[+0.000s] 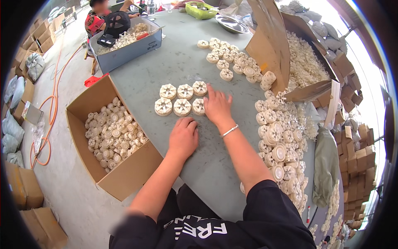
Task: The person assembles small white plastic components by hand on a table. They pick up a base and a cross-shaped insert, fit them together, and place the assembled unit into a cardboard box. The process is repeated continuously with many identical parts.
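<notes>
On the grey-green table, cream-coloured round plastic parts with slotted tops (182,107) stand in two rows of three. My right hand (217,108) is at the right end of these rows, fingers spread, its index finger and thumb against the end parts. Just below the near row, my left hand (183,139) rests on the table with its fingers curled in; no part shows in it. A loose group of similar parts (226,74) lies farther off. Many more are heaped along the right (278,152), some showing smooth round faces.
Left of the table, an open cardboard box (124,176) holds many such parts. At the back stand a blue-grey bin (128,56), a green basket (201,11) and a metal dish (232,24). A large carton (273,45) of small pieces is at right. A person (97,20) sits far left.
</notes>
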`<state>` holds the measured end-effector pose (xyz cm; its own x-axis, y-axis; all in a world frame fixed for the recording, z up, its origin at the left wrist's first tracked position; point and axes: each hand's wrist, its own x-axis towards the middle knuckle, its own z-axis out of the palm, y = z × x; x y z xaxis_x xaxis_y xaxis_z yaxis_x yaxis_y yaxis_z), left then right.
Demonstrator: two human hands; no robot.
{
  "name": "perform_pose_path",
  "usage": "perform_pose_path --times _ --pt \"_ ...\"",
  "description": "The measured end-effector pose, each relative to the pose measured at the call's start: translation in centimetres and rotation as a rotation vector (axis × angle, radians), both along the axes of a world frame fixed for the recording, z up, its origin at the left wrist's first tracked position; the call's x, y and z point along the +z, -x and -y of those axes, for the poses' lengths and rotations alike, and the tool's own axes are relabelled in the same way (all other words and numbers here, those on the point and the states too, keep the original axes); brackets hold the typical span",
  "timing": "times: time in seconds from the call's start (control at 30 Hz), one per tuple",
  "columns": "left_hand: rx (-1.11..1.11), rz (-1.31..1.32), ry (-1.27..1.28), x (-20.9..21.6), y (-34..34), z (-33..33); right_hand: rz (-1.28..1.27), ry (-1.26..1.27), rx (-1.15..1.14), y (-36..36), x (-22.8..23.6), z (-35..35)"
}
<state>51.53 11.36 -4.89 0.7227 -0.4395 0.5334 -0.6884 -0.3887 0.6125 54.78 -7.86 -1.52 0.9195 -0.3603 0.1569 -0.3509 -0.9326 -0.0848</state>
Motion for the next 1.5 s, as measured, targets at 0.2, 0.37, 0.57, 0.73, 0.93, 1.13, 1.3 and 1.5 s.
perform_pose_path --times 0.2,0.37,0.57,0.73,0.93,1.13,1.3,1.5 --pt "-0.021 -0.021 -0.004 0.9 0.1 -1.0 -0.478 -0.216 0.158 3.4 4.8 3.6" --pt "-0.131 0.010 0.017 2.0 0.2 -0.1 -0.304 -0.361 -0.035 -2.5 6.0 12.5" --pt "-0.173 0.129 -0.004 2.4 -1.5 3.2 0.322 -0.128 -0.046 -11.2 0.8 20.8" --pt "-0.039 0.259 -0.491 2.6 -9.4 7.7 0.193 -0.086 -0.054 -19.2 0.4 16.4" --pt "0.101 0.100 -0.725 1.6 -13.5 2.2 0.072 -0.111 -0.110 -21.4 -1.4 19.0" --pt "0.502 0.227 -0.815 0.7 -19.4 -12.3 0.015 -0.115 0.116 -20.3 -2.2 16.7" --pt "0.495 0.274 -0.440 2.3 -16.7 -10.4 0.074 -0.102 0.512 -16.1 -3.6 9.7" --pt "0.279 0.159 -0.352 3.1 -8.5 -3.8 0.194 -0.343 0.799 -8.4 0.2 2.0"
